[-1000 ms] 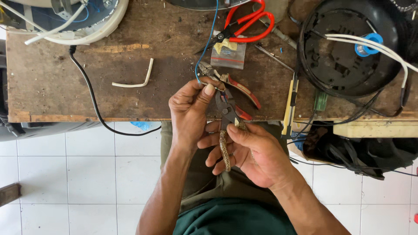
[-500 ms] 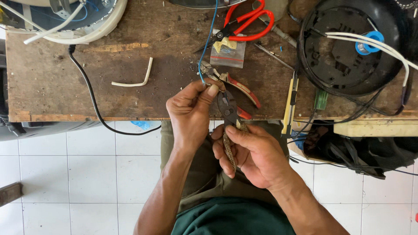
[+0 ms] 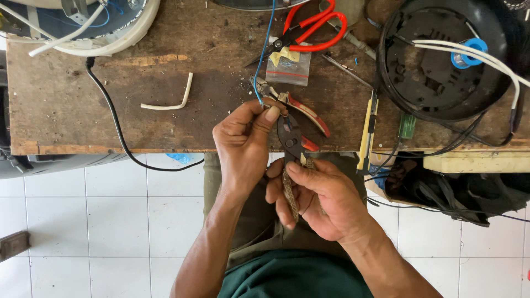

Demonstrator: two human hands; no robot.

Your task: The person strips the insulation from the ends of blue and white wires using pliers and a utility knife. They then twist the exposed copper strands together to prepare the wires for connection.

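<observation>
My left hand pinches the thin blue wire at the desk edge with closed fingers, while my right hand grips the dark pliers (handles wrapped) tightly just beside it.

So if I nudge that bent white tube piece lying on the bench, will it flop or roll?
The white tube piece probably stays stiff: it holds its bend lying free on the wooden bench. Its elbow shape likely stops rolling; expect sliding or pivoting. It looks thin, so probably light.
</observation>
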